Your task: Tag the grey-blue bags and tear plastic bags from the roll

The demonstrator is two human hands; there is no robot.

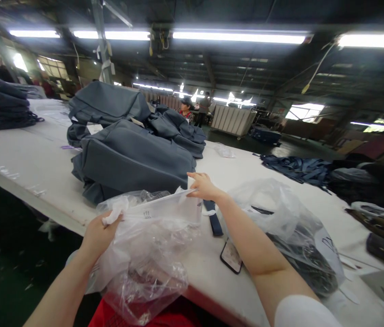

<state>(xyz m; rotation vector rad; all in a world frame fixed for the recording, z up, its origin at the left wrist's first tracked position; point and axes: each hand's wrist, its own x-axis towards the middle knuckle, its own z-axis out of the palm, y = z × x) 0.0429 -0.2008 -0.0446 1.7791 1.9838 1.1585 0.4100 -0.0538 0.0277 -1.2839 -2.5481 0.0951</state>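
A clear plastic bag (151, 245) is stretched between both my hands above the near edge of the white table (35, 154). My left hand (100, 230) grips its bunched left corner. My right hand (204, 186) pinches its upper right edge. Just behind the bag lies a grey-blue backpack (134, 159), with more grey-blue bags (178, 127) piled beyond it.
A phone (231, 256) and a dark strap (214, 220) lie under my right forearm. To the right sits a plastic bag of dark items (297, 236). Folded dark fabric (1, 102) is stacked far left, straps (297, 165) far right. People (185, 110) stand at the back.
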